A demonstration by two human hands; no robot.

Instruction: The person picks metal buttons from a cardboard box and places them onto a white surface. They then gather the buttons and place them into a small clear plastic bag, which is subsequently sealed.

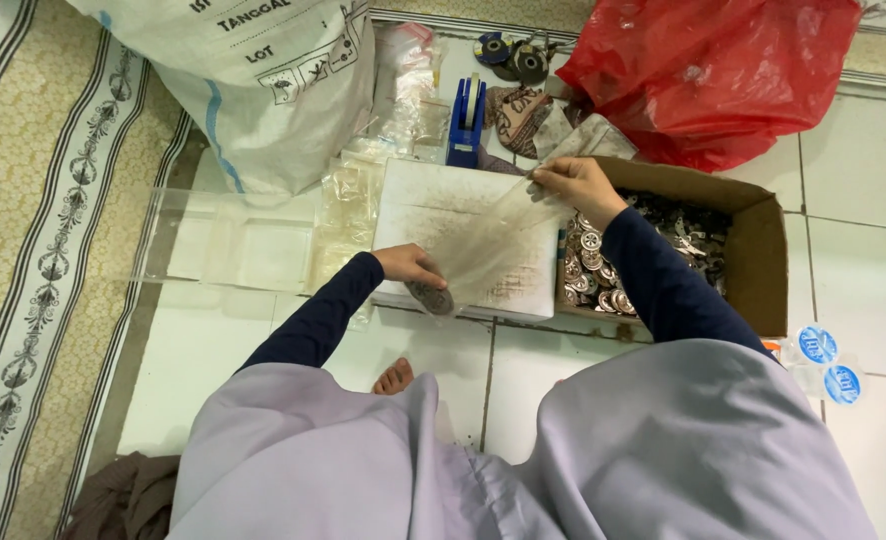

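Packing in progress, mid-item. Left hand (410, 265) pinches the bottom end of a long clear plastic sleeve bag (483, 240), where a round dark metal disc (431, 297) sits inside, at the near edge of the flat white board (433, 205). Right hand (575, 183) pinches the bag's open top, at the board's far right corner. Bag not yet sealed. Brown cardboard box (758, 245) just right of the board holds many more loose metal pieces (593, 270), so I judge plenty is left. Blue tape dispenser (466, 122) stands untouched behind the board.

White sack (263, 90) top left (blue-striped); red bag (723, 70) top right.
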